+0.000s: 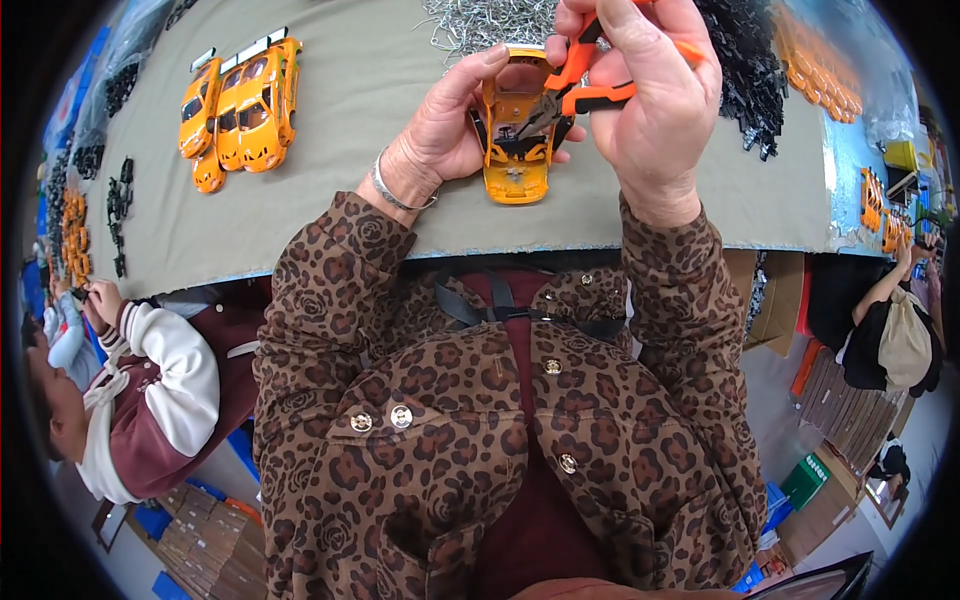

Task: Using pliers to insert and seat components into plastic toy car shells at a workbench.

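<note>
— Grey-green cloth covers the tabletop (340, 130), and it looks like an assembly line. What sits on it?

— Finished orange toy cars (243, 105) lie in a cluster far left. A heap of small silver metal parts (480, 22) is at the top edge, black plastic parts (752, 75) are piled to the right, and more orange pieces (820, 70) lie beyond those.

— And the hands?

— The left hand (445, 125) cups an orange toy car body (517, 130) turned underside up, with thumb and fingers wrapped round its sides. The right hand (650, 90) is closed round the orange-handled pliers (580, 85), whose dark nose points down-left into the body's open cavity.

— How does the body lie?

— Its long axis runs away from the person, nearly straight up the view, just above the tabletop's near edge. The pliers come in from its right side, so the right hand does the work while the left steadies.

— Anyone else nearby?

— A co-worker in a maroon and white jacket (160, 390) sits at the lower left, and another person (890, 340) is at the right by cardboard boxes (780, 300).
</note>
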A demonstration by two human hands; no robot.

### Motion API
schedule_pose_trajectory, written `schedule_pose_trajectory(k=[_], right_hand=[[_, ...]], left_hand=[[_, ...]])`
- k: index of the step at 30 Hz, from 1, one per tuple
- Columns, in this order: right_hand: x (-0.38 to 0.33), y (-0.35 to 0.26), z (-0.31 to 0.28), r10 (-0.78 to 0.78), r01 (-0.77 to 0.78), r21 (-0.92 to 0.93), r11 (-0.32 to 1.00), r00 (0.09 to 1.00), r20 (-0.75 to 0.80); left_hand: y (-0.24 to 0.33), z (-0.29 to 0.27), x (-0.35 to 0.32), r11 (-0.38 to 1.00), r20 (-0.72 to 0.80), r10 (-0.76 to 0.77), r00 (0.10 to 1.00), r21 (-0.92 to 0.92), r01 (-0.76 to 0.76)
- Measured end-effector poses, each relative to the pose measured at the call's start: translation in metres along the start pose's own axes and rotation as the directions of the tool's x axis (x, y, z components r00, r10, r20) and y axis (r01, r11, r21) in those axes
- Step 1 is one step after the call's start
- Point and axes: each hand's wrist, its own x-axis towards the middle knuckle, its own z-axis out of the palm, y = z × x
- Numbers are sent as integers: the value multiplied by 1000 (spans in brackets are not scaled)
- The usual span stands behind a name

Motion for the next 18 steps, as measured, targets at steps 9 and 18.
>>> schedule_pose_trajectory(k=[9, 18], right_hand=[[-7, -11, 15, -17, 17, 8, 1000, 1000, -19], [-23, -19, 19, 41, -72, -145, 987, 978, -205]], left_hand=[[-1, 1, 0, 1000, -12, 21, 1000, -5, -21], [-4, -2, -3, 1000, -76, 16, 997, 10, -15]])
